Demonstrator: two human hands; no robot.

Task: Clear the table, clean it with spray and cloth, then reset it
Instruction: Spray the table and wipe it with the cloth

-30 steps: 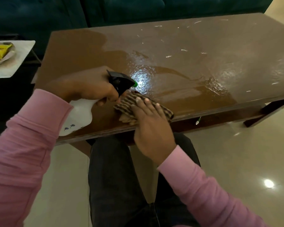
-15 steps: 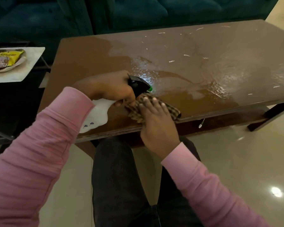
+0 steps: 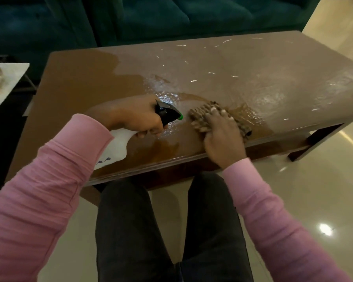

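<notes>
Head view.

The brown table [image 3: 253,64] fills the upper half of the frame. Its near edge runs from lower left to the right edge.

The left hand [image 3: 130,117] is left of centre, over the near part of the tabletop. Its fingers are curled round the neck of the spray bottle [image 3: 118,143] and grip it. The bottle has a white body that points down and left toward the pink sleeve [image 3: 49,169]. Its black head with a green nozzle tip points right, toward the cloth. The nozzle tip is near the cloth and does not touch it.

The cloth [image 3: 200,117] is a striped brown and beige piece, bunched, lying on the tabletop just right of centre, near the front edge. The right hand [image 3: 222,135] lies on top of it, palm down, fingers extended and slightly spread, pressing the cloth against the surface.

A glossy wet patch [image 3: 165,94] shows on the tabletop just above the bottle head. Small white flecks [image 3: 194,80] are scattered over the far half of the table. A lower shelf [image 3: 273,147] is visible under the top at the right.

A dark green sofa [image 3: 171,15] spans the top of the frame. A pale side surface [image 3: 10,82] sits at the left edge. Dark trousers [image 3: 130,231] occupy the lower centre, over a glossy pale floor [image 3: 314,190].
</notes>
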